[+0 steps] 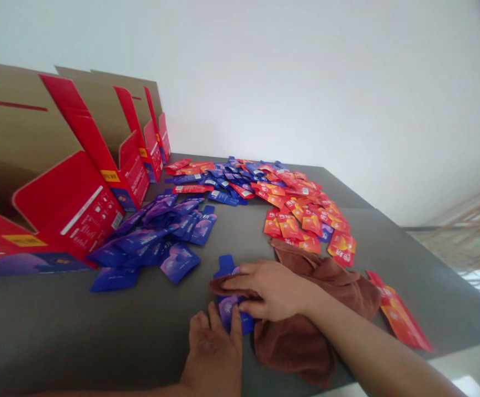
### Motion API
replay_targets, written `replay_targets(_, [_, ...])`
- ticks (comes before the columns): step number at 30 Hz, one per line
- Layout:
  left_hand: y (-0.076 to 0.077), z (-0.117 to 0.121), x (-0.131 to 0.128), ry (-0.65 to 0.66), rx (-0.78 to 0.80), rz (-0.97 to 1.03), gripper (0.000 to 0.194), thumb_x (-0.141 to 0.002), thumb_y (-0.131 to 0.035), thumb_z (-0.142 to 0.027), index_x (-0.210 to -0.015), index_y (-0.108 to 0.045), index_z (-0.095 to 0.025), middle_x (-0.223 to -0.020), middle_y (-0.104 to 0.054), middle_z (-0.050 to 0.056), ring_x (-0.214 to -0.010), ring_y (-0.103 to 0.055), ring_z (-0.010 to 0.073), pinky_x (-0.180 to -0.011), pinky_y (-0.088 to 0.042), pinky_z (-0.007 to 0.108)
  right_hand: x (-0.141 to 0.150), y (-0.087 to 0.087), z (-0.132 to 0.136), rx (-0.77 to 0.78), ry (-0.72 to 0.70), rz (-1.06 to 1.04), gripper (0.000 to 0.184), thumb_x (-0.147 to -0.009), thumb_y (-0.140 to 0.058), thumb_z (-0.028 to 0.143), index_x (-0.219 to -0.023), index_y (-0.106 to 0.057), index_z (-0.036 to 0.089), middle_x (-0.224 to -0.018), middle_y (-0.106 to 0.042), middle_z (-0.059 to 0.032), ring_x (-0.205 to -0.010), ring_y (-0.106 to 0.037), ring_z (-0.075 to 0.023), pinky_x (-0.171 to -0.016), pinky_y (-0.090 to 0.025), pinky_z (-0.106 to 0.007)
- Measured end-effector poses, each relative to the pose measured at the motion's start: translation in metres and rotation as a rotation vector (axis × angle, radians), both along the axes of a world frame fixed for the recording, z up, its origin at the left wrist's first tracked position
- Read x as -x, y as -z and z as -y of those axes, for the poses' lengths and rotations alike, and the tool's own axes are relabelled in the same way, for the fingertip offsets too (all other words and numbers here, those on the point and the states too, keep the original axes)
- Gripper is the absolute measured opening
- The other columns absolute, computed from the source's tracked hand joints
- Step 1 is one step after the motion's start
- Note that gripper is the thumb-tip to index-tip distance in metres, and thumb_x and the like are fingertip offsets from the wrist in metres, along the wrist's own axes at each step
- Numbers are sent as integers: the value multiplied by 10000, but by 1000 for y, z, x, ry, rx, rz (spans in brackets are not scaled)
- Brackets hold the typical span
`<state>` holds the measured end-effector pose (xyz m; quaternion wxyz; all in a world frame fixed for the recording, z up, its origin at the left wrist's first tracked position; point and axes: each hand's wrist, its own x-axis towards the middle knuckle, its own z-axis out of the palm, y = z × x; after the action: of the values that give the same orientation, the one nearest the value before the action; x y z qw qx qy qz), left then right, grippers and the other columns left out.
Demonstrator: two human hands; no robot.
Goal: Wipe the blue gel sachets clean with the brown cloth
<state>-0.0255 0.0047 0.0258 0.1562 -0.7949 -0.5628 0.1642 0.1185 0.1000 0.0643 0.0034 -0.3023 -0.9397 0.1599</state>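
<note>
A blue-purple pouch (227,310) lies flat on the grey table, its spout-shaped end pointing away from me. My left hand (215,347) rests on the near part of it, fingers stretched out and apart, pressing it to the tabletop. A brown cloth (339,284) is bunched under my right hand (275,289). The right fingers are closed on a fold of that cloth and press it across the pouch's upper part, covering some of its printed face. The rest of the cloth spreads loosely beneath my right wrist.
Open red cartons (66,204) stand in a row at left. Beside them is a pile of blue pouches (149,234). Mixed blue and red pouches (232,176) lie at the back, orange-red ones (302,212) at right. A single orange-red pouch (401,314) sits near the right edge.
</note>
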Motion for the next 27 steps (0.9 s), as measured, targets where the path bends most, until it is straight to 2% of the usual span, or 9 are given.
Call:
replay_targets(2, [2,0,0,-14,-34,-18,578,-729,-397,19,-1211,-445,-297,-1138,-607,184,-990,-593,288,-842,-458,408,0,4,-2,-51,145,56,549,-825,-435,524,-1303,-405,257,-979,-567,-69,-816,-543,-205,-684,-382,-295])
replay_targets(4, [3,-1,-1,-19,-44,-26,583,-726,-398,25,-1215,-440,-291,-1133,-611,181,-988,-594,285,-843,-460,409,0,6,-3,-83,238,94,564,-818,-413,569,-1259,-452,220,-980,-548,-86,-809,-539,-220,-686,-383,-313])
replay_targets(6, [4,0,0,-15,-36,-16,580,-727,-401,25,-1218,-438,-281,-1140,-605,183,-999,-589,282,-857,-454,417,-2,6,-3,-64,222,92,601,-794,-438,588,-1251,-453,197,-1016,-530,-92,-853,-529,-234,-722,-383,-327])
replay_targets(10, [4,0,2,-12,0,14,558,-739,-395,14,-1220,-438,-266,-1169,-585,183,-1027,-573,280,-872,-446,425,-7,0,4,33,100,65,917,-650,-575,639,-1377,-270,170,-1119,-481,-106,-963,-487,-260,-809,-365,-352])
replay_targets(12, [3,0,2,-14,11,14,556,-741,-395,9,-1224,-434,-264,-1179,-580,176,-1035,-568,281,-876,-445,426,-6,-3,9,41,95,67,988,-605,-606,641,-1389,-238,165,-1143,-465,-113,-977,-475,-271,-831,-354,-375])
replay_targets(18, [1,-5,1,-67,-10,-8,540,-744,-366,23,-1203,-461,-245,-1149,-598,178,-1013,-583,263,-871,-453,404,15,5,25,-54,273,96,839,-580,-626,617,-1231,-440,122,-1035,-507,-123,-897,-499,-281,-827,-358,-436])
replay_targets(22, [1,-7,-1,-95,-7,26,485,-761,-362,11,-1178,-497,-197,-1103,-608,231,-997,-592,272,-870,-452,414,14,6,20,-50,270,97,883,-587,-599,655,-1249,-421,98,-1042,-517,-142,-865,-519,-280,-787,-391,-430])
replay_targets(24, [2,-6,-2,-93,5,58,475,-765,-365,6,-1174,-504,-191,-1102,-604,246,-996,-593,276,-876,-447,429,8,4,12,18,202,61,827,-670,-532,660,-1291,-390,132,-1081,-514,-129,-896,-527,-265,-770,-406,-383])
replay_targets(27, [4,-3,-2,-70,25,56,475,-766,-382,-2,-1198,-480,-174,-1119,-587,265,-1002,-589,280,-888,-437,433,2,4,1,37,203,32,484,-872,-389,452,-1292,-411,212,-1065,-531,-86,-914,-535,-211,-760,-396,-312])
